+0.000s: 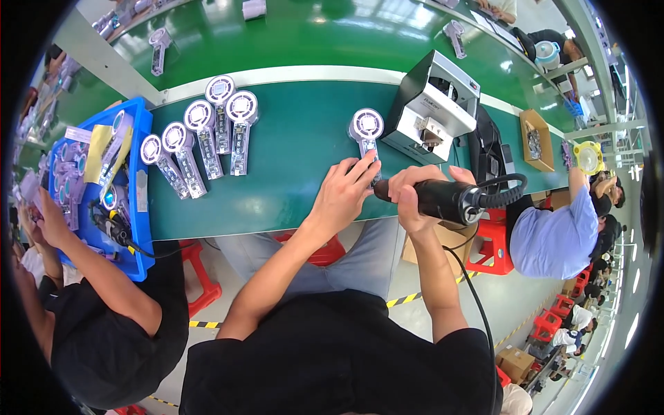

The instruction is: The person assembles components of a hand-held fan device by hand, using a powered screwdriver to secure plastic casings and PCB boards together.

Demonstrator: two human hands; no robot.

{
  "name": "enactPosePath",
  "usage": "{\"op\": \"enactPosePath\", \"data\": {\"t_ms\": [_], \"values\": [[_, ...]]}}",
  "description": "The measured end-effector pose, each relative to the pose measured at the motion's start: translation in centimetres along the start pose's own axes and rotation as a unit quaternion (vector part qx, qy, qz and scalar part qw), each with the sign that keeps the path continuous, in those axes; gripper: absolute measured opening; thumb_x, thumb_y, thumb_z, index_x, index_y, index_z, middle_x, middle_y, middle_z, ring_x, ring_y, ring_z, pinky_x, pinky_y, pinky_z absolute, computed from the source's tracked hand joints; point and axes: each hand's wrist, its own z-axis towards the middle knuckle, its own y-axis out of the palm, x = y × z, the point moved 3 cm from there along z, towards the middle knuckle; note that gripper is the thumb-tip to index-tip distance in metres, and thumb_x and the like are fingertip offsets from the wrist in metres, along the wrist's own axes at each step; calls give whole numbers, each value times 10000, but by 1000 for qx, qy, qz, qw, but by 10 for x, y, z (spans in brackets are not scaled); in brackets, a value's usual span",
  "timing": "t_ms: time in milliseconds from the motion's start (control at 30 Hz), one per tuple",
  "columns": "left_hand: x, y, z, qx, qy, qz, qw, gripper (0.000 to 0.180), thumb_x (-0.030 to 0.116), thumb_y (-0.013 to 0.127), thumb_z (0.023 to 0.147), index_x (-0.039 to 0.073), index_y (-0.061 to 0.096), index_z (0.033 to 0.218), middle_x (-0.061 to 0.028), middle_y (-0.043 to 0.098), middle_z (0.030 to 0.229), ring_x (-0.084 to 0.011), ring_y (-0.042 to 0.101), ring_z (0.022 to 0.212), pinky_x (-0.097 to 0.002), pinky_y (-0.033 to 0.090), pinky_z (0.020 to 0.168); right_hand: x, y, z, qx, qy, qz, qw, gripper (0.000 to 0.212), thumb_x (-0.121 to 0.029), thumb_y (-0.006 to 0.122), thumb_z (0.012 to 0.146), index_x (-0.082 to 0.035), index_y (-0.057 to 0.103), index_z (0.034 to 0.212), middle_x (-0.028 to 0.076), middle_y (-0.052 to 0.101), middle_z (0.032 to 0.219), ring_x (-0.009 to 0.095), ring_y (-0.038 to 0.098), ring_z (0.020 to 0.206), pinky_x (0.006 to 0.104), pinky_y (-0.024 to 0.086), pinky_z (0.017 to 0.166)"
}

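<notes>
A pale lavender device half [367, 125] with a round head and a handle lies on the green bench in front of me. It looks like an open handheld-fan housing. My left hand [344, 193] has its fingers closed around the handle, pressing it against the bench. In my right hand [419, 194] is a black corded electric screwdriver [449, 200], held nearly level, its nose pointing left at the handle's lower end. The tip and any screw are hidden by my fingers. To the left lie several similar device halves [200, 116] with circuit boards showing.
A black and grey screw feeder [432, 114] stands just beyond my right hand. A blue bin [142, 180] of lavender parts is at the left, beside a co-worker [117, 325]. A small cardboard box [537, 142] sits at the right. The screwdriver's cable [477, 297] hangs by my right arm.
</notes>
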Motion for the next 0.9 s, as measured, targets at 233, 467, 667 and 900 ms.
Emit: {"op": "enactPosePath", "data": {"t_ms": [233,467,667,900], "values": [[6,-3,8,-10,1,71,997,549,46,768,699,34,619,1227,-113,557,1373,-315,586,1109,-438,489,878,0,-27,11,139,32,111,984,742,-9,678,848,-82,186,1399,122,593,767,187,595,567,307,535,580],[-56,-12,104,-8,13,153,988,348,-16,691,720,-33,556,1041,-227,568,1203,-406,586,1072,-474,503,894,-1,-99,-21,249,115,80,958,687,-89,615,942,-122,177,1470,85,533,745,167,530,516,338,491,482],[-163,-19,200,-10,-21,199,980,335,25,707,762,-13,551,1056,-192,572,1132,-419,618,982,-487,518,847,13,-97,-33,293,130,87,943,680,-105,631,935,-154,204,1463,74,529,748,155,519,525,338,492,487],[-114,-63,176,104,-39,280,954,605,204,732,840,-9,490,1353,-220,478,1434,-415,546,1214,-483,477,998,13,-107,-28,309,141,139,930,720,-76,626,912,-136,175,1469,82,530,760,163,515,504,354,497,488]]}}
